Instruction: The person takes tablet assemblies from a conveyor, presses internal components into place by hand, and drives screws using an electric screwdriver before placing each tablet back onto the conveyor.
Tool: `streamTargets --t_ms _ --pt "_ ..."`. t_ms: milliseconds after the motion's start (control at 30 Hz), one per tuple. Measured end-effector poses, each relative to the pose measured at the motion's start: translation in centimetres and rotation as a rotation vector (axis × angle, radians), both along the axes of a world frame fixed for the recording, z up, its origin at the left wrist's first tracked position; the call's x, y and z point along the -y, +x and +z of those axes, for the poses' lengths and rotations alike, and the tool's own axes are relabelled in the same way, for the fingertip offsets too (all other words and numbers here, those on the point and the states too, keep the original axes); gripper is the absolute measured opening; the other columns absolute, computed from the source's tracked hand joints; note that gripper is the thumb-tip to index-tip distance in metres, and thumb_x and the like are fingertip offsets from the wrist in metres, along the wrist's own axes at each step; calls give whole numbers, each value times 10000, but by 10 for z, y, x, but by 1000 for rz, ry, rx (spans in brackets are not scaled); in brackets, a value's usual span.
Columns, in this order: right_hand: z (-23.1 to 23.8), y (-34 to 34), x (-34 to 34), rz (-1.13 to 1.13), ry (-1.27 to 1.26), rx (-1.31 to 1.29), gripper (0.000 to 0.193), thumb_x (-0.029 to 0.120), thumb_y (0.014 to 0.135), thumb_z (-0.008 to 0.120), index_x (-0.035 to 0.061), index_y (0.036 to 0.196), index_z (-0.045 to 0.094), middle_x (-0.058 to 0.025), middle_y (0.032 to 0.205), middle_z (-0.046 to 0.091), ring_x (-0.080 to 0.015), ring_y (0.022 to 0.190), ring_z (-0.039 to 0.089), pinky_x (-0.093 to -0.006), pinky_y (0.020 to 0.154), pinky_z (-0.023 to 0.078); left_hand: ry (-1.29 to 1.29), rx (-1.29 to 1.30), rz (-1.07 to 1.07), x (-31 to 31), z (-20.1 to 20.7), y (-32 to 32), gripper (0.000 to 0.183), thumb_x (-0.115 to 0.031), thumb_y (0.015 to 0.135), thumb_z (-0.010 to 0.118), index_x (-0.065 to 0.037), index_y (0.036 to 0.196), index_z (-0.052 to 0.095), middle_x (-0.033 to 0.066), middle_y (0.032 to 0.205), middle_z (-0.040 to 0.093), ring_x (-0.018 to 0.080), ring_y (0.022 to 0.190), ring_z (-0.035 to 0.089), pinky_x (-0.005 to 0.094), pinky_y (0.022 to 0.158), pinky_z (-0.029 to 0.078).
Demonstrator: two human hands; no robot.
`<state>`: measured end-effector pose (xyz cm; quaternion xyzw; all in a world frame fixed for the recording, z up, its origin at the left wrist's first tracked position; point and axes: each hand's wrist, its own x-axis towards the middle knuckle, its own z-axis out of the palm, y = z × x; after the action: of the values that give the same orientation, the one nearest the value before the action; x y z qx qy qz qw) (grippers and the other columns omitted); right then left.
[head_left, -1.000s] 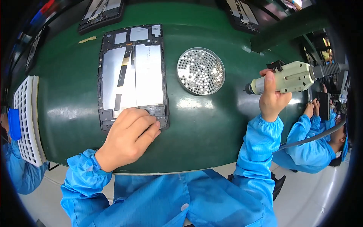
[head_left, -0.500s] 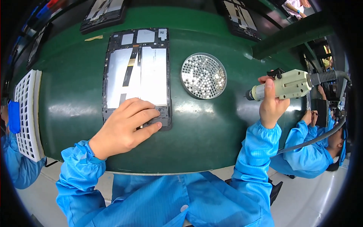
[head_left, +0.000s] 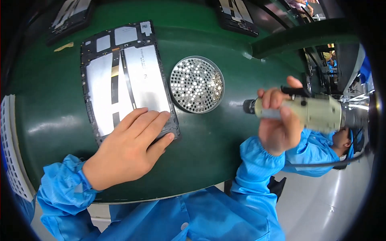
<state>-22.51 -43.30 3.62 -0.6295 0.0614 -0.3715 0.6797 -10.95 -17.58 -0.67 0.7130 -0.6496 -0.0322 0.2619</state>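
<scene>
An opened tablet (head_left: 146, 76), with a black frame and silver inner plates, lies on the green table (head_left: 209, 148), slightly turned. My left hand (head_left: 126, 154) rests on its near end, fingers stretched out and lying flat. To the right of the tablet stands a round metal tray (head_left: 197, 112) with a perforated plate and a heap of tiny screws at its right side. Above the table on the right, my right hand (head_left: 281, 126) is wrapped round a pale green electric screwdriver (head_left: 317, 113), held roughly level with its tip pointing left. Motion blurs this hand a little.
Other opened tablets lie at the back left (head_left: 70, 18) and back right (head_left: 237, 16). A yellowish strip (head_left: 64, 47) sits near the left one. A white slotted tray (head_left: 16, 152) stands at the left edge. A co-worker in blue (head_left: 317, 154) sits on the right, behind the screwdriver's cable.
My view has swung to the right, so the table things appear farther left. My right hand has lowered the screwdriver slightly, its fingers shifting on the body. My left hand stays on the tablet.
</scene>
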Motion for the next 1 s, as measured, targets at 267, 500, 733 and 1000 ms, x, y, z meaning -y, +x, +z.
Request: streamTargets --t_ms 267,500,733,1000 --pt "-6 15 -36 134 -96 -39 386 103 845 630 29 1170 435 -58 695 513 -194 619 522 -419 690 441 -45 -22 -27 2 -5 12 374 -129 677 715 -66 1043 674 206 1168 563 342 1071 550 471 936 442" --pt "-16 26 -37 168 -58 -74 366 120 850 634 43 1160 455 -58 675 516 -192 593 520 -424 663 445 -26 -48 -22 5 -2 13 295 -89 714 652 -87 1005 695 171 1109 607 312 1049 567 441 932 453" --pt "-18 31 -40 219 -69 -98 355 112 838 645 49 1145 477 -69 662 527 -203 589 531 -425 649 453 -17 -67 14 4 -3 13 268 -92 729 667 -94 995 698 161 1110 619 295 1044 579 430 931 459" --pt "-19 30 -41 189 -85 -101 341 100 823 617 50 1130 478 -73 652 519 -204 591 527 -426 649 450 -53 -30 27 4 -10 10 265 -89 729 668 -87 993 698 156 1103 620 287 1030 581 426 927 461"
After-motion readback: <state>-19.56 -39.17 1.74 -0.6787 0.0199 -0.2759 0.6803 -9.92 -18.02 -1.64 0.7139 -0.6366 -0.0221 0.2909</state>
